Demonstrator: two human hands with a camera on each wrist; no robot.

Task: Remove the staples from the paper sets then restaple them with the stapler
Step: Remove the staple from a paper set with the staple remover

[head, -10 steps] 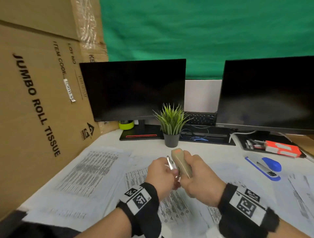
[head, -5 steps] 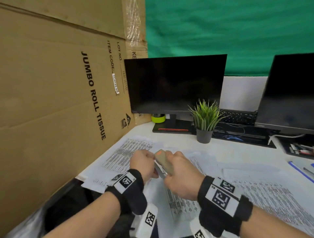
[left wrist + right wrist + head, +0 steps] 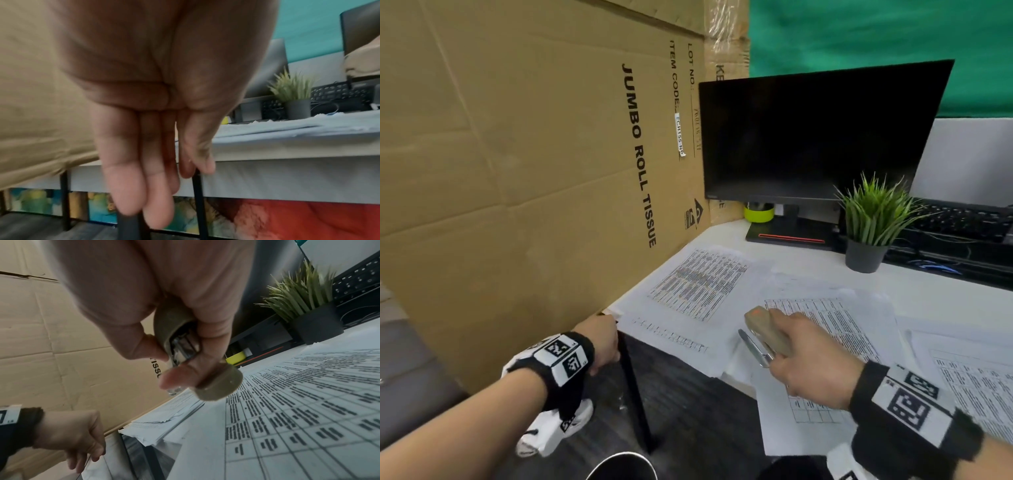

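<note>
My right hand (image 3: 784, 349) grips a beige stapler (image 3: 760, 320) with an orange mark, a little above the printed paper sets (image 3: 835, 318). Its metal arm (image 3: 755, 347) hangs out below the body. In the right wrist view my fingers (image 3: 185, 374) and thumb wrap the beige stapler (image 3: 218, 386) over the paper sheets (image 3: 298, 410). My left hand (image 3: 602, 342) is off the desk's left corner, beyond another paper set (image 3: 695, 284). Its fingers (image 3: 127, 186) point straight down, thumb beside the forefinger, and nothing shows between them. The left hand (image 3: 82, 439) also hangs by the desk corner.
A tall cardboard wall (image 3: 517, 171) stands along the left. A black desk leg (image 3: 633, 394) and a round rim (image 3: 619, 460) lie under my left hand. At the back are a dark monitor (image 3: 818, 130), a potted plant (image 3: 869, 222) and a keyboard (image 3: 962, 219).
My left hand has left the stapler and moved left, off the desk corner, with its fingers now pointing down. The view has turned left. My right hand still holds the stapler, now lower.
</note>
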